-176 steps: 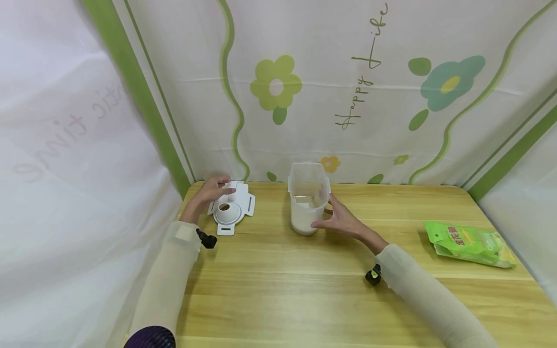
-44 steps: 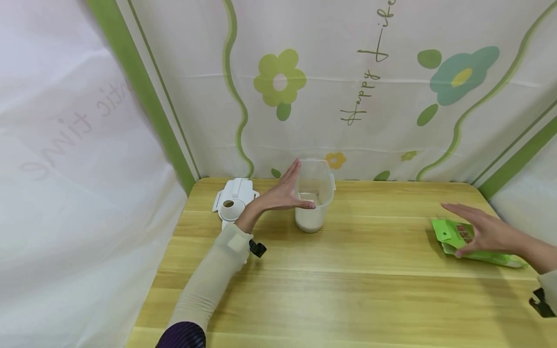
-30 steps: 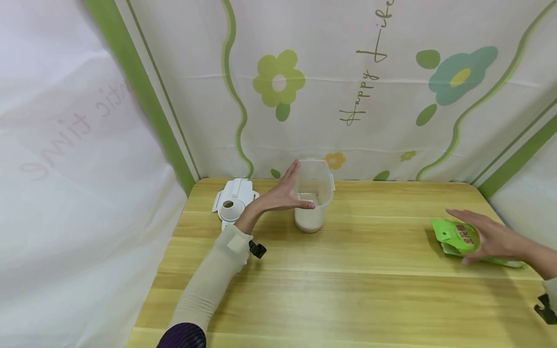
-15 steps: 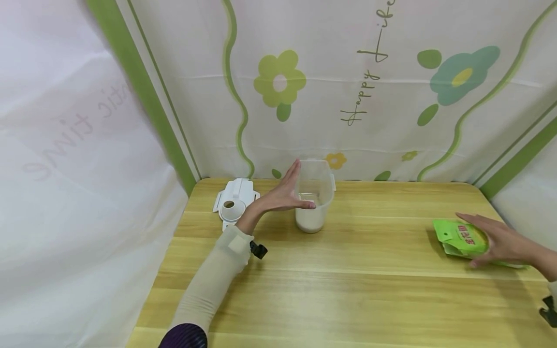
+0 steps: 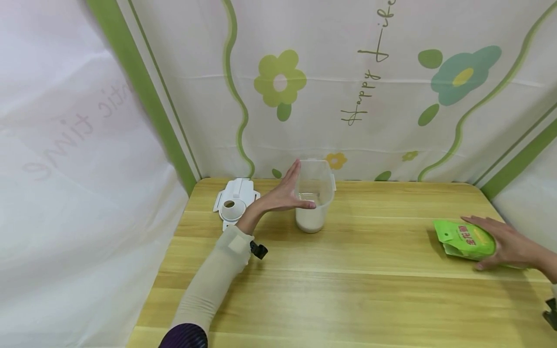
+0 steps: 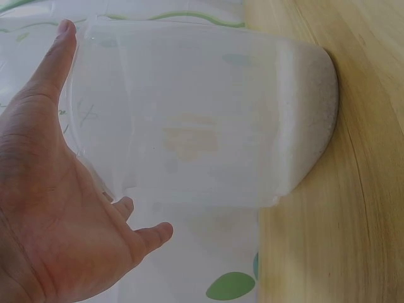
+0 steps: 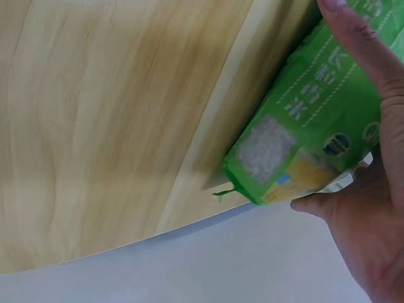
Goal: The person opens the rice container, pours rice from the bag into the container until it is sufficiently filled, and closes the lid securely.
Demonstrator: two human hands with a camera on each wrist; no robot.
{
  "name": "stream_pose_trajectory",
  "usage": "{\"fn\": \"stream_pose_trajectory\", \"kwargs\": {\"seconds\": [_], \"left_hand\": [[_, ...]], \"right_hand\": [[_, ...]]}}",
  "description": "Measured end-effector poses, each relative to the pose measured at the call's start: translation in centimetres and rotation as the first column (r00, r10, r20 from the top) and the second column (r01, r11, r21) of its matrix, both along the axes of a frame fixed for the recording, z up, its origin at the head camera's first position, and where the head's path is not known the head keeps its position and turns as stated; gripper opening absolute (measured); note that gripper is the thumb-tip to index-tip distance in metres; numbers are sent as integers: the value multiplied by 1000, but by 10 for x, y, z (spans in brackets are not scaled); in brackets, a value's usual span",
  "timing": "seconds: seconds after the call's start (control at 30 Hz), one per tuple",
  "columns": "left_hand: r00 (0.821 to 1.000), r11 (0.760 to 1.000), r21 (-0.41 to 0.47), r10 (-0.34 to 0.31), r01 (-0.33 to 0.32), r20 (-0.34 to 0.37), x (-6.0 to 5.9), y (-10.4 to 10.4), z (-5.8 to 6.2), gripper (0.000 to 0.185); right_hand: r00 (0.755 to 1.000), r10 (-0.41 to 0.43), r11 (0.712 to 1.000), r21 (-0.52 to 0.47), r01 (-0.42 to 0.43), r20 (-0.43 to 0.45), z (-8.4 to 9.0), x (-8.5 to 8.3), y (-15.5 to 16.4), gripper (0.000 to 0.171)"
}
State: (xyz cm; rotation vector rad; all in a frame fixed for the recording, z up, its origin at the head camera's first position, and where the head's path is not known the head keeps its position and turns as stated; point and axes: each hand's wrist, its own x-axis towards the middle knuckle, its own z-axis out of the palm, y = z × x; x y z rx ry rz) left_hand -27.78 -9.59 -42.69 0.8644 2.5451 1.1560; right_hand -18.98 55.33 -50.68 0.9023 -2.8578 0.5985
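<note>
- Green rice bag point(image 5: 466, 239) lies flat at the right edge of the wooden table point(image 5: 348, 290), near the right-hand corner, well apart from everything else.
- Right hand point(image 5: 506, 244) rests over the bag's right part. Fingers spread fairly wide along the far side, thumb at the near edge; the right wrist view shows the bag point(image 7: 309, 123) between fingers and thumb. It looks like a grasp closing, not yet a lift: the bag seems to lie on the table.
- Clear plastic container point(image 5: 314, 193) stands upright at the far middle of the table, lid off, with a low layer of white grain in its bottom.
- Left hand point(image 5: 280, 193) steadies it: fingers straight and together, palm flat against the container's left wall, thumb across the near face. The left wrist view shows the open palm point(image 6: 50, 208) against the clear wall point(image 6: 202, 120).
- Step in hand, as I judge it: taking up the bag while the container is braced. Next move calls for a firm pinch on the bag, a lift, and a carry leftward to the container's open mouth.
- White lid point(image 5: 235, 203) with a round spout opening lies flat at the far left, just beyond the left forearm.
- Bare tabletop between bag and container; nothing in the way.
- Flowered cloth backdrop point(image 5: 278, 82) hangs close behind the container.
</note>
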Motion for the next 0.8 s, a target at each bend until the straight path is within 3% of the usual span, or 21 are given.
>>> {"fn": "stream_pose_trajectory", "kwargs": {"seconds": [0.47, 0.63, 0.8], "left_hand": [[1000, 1000, 1, -3, 3, -1, 1, 0, -1, 136], [1000, 1000, 10, -1, 1, 1, 1, 0, -1, 136], [1000, 1000, 15, 3, -3, 2, 1, 1, -1, 134]], "right_hand": [[990, -73, 996, -40, 79, 120, -6, 4, 15, 140], [993, -101, 995, 24, 100, 62, -7, 2, 17, 131], [998, -60, 997, 51, 60, -4, -5, -3, 18, 113]]}}
